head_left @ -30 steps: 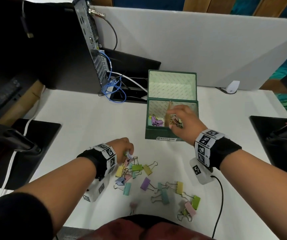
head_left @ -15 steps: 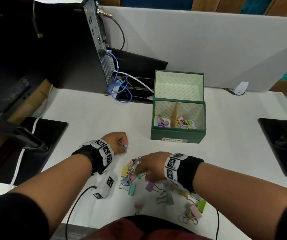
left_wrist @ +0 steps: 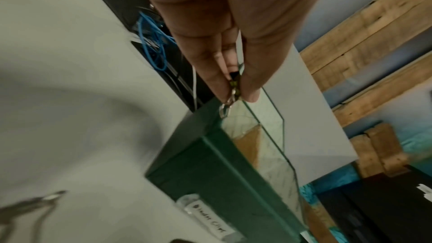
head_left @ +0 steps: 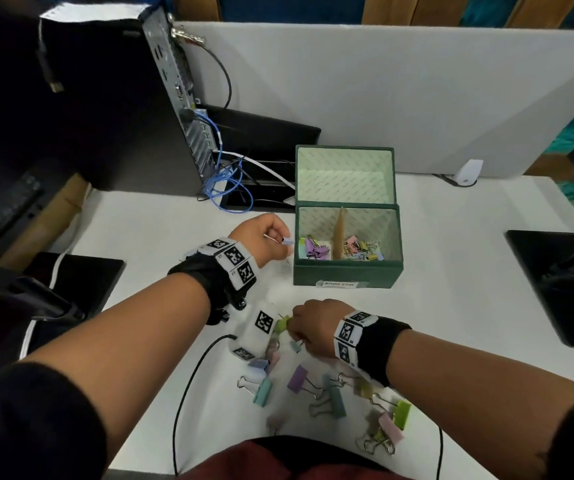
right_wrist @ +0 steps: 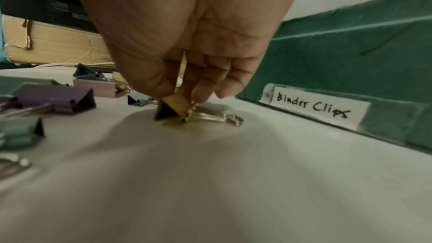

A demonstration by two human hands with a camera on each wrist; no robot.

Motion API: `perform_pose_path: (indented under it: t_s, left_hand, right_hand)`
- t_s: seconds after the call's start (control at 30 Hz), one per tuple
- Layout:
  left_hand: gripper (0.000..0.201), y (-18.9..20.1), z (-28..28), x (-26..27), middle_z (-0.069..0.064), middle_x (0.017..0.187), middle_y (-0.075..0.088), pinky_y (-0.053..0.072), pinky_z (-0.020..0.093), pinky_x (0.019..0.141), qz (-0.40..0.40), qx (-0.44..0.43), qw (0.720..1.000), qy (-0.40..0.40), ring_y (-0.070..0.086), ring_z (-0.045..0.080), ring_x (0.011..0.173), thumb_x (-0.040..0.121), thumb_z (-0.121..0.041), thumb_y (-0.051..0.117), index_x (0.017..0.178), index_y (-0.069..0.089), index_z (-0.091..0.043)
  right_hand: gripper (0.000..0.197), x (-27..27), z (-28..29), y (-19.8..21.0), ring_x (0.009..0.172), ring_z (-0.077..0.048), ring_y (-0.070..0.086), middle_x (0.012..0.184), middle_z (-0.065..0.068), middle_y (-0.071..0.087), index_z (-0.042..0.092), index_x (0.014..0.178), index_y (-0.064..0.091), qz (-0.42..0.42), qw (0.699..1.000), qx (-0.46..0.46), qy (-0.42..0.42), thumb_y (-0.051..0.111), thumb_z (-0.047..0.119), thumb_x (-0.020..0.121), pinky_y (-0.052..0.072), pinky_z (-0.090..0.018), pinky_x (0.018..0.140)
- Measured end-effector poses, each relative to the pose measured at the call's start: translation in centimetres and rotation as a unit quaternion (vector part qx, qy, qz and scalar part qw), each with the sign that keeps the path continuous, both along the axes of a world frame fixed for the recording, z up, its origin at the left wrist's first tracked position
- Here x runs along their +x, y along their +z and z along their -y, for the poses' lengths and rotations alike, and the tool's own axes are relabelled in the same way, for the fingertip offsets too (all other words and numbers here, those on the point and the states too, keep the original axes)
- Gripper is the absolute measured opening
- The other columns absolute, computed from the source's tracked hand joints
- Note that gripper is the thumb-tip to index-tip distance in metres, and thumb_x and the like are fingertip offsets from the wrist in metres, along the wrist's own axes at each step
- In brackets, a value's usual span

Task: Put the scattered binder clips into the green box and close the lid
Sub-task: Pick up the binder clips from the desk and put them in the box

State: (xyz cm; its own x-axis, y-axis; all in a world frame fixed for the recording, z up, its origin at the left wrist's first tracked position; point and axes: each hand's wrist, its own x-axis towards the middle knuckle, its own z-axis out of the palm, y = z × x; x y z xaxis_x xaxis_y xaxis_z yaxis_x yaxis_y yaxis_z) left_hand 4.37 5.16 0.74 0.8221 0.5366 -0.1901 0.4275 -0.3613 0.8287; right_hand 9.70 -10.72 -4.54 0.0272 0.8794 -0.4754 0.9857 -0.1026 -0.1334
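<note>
The green box (head_left: 347, 273) stands open, its lid (head_left: 344, 174) upright behind it. Several pastel binder clips (head_left: 316, 250) lie inside, on both sides of a brown divider (head_left: 341, 233). My left hand (head_left: 280, 242) hovers just left of the box and pinches a small clip (head_left: 287, 241) by its wire handle (left_wrist: 228, 103), close to the box rim (left_wrist: 210, 169). My right hand (head_left: 296, 332) is down on the scattered clips (head_left: 333, 400) and pinches a yellow clip (right_wrist: 177, 108) against the table.
A computer tower (head_left: 174, 98) with blue cables (head_left: 223, 181) stands at the back left. Black pads lie at the left (head_left: 81, 282) and right (head_left: 555, 282). A white partition (head_left: 417, 98) closes the back. Wrist camera cables trail near the front edge.
My right hand left the box, came back to the pile and pinched a yellow clip. My left hand rose from the pile with a clip and moved up to the box's left side.
</note>
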Motion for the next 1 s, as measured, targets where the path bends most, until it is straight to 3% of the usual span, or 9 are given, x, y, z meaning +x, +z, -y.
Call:
perform_pose_path:
  t_s: [0.1,0.23,0.3,0.37,0.43,0.5,0.6,0.8,1.0]
  left_hand:
    - [0.029,0.7,1.2,2.4,-0.009,0.064,0.049,0.046,0.020,0.063,0.020,0.001,1.000,-0.012,0.049,0.008,0.059,0.073,-0.008,0.072,0.067,0.052,-0.028]
    - [0.027,1.4,3.4,5.6,-0.009,0.062,0.052,0.045,0.014,0.051,0.015,0.005,0.999,-0.030,0.051,0.006,0.056,0.073,-0.010,0.071,0.067,0.052,-0.028]
    - [0.025,2.0,4.6,6.9,-0.009,0.067,0.055,0.047,0.015,0.054,0.035,-0.010,0.999,-0.037,0.053,0.007,0.061,0.076,-0.011,0.071,0.071,0.054,-0.028]
    - [0.017,2.6,5.3,7.8,-0.011,0.074,0.058,0.047,0.012,0.061,0.059,-0.026,0.997,-0.034,0.057,0.008,0.071,0.080,-0.015,0.069,0.081,0.058,-0.027]
    - [0.016,3.0,5.5,8.1,-0.012,0.087,0.060,0.045,0.005,0.063,0.064,-0.032,0.997,-0.039,0.058,0.007,0.082,0.084,-0.022,0.064,0.100,0.061,-0.025]
    - [0.025,3.1,5.1,7.8,-0.013,0.101,0.058,0.041,0.011,0.071,0.053,-0.002,0.997,-0.049,0.055,0.005,0.090,0.087,-0.028,0.062,0.112,0.059,-0.025]
    - [0.018,2.7,3.7,6.3,-0.011,0.094,0.058,0.046,0.005,0.060,0.048,0.002,0.998,-0.030,0.057,0.003,0.077,0.086,-0.022,0.064,0.103,0.062,-0.024]
    - [0.016,0.7,0.3,1.3,0.002,0.087,0.062,0.050,0.017,0.059,-0.024,0.010,0.999,-0.029,0.058,0.015,0.072,0.083,-0.009,0.062,0.087,0.061,-0.024]
    - [0.027,-2.5,-0.2,-3.2,-0.008,0.091,0.053,0.044,0.024,0.084,-0.251,0.148,0.940,-0.176,0.052,0.013,0.086,0.078,-0.020,0.068,0.105,0.062,-0.025]
  right_hand:
    - [0.030,-0.1,0.6,0.4,0.108,-0.030,0.054,0.117,-0.007,0.056,0.019,0.117,0.054,0.015,1.000,-0.011,-0.011,0.050,0.022,0.086,0.045,-0.035,0.085]
    - [0.017,-0.8,0.3,-0.2,0.082,-0.033,0.062,0.094,-0.010,0.064,0.021,0.094,0.057,0.049,0.999,-0.001,0.020,0.044,0.028,0.085,0.048,-0.030,0.072]
    - [0.012,0.0,0.3,-1.1,0.055,-0.023,0.049,0.070,0.004,0.056,0.028,0.075,0.056,0.052,0.998,0.036,0.014,0.045,0.028,0.078,0.026,-0.013,0.050]
    - [0.005,0.4,0.7,0.3,0.051,-0.014,0.028,0.060,0.010,0.049,0.031,0.064,0.062,0.076,0.992,0.103,0.003,0.060,0.035,0.065,-0.005,-0.016,0.050]
    - [0.031,0.6,1.3,1.4,0.068,-0.018,0.048,0.096,0.000,0.070,0.023,0.099,0.070,0.011,0.998,0.052,-0.044,0.065,0.039,0.073,0.011,-0.014,0.049]
    - [0.037,1.5,1.5,1.5,0.103,-0.029,0.059,0.119,-0.009,0.062,0.016,0.117,0.059,-0.050,0.991,-0.029,-0.118,0.061,0.030,0.083,0.034,-0.020,0.063]
    - [0.026,2.3,2.2,2.3,0.099,-0.025,0.060,0.106,-0.003,0.063,0.023,0.105,0.060,-0.086,0.984,0.049,-0.146,0.059,0.032,0.081,0.047,-0.028,0.082]
    - [0.016,6.6,2.8,4.6,0.083,-0.016,0.060,0.084,0.009,0.059,0.022,0.094,0.059,-0.182,0.931,0.133,-0.288,0.065,0.026,0.079,0.053,-0.035,0.084]
    - [0.019,9.9,1.9,5.8,0.086,-0.021,0.059,0.091,0.000,0.058,0.020,0.096,0.055,-0.142,0.871,0.255,-0.396,0.066,0.022,0.081,0.047,-0.030,0.080]
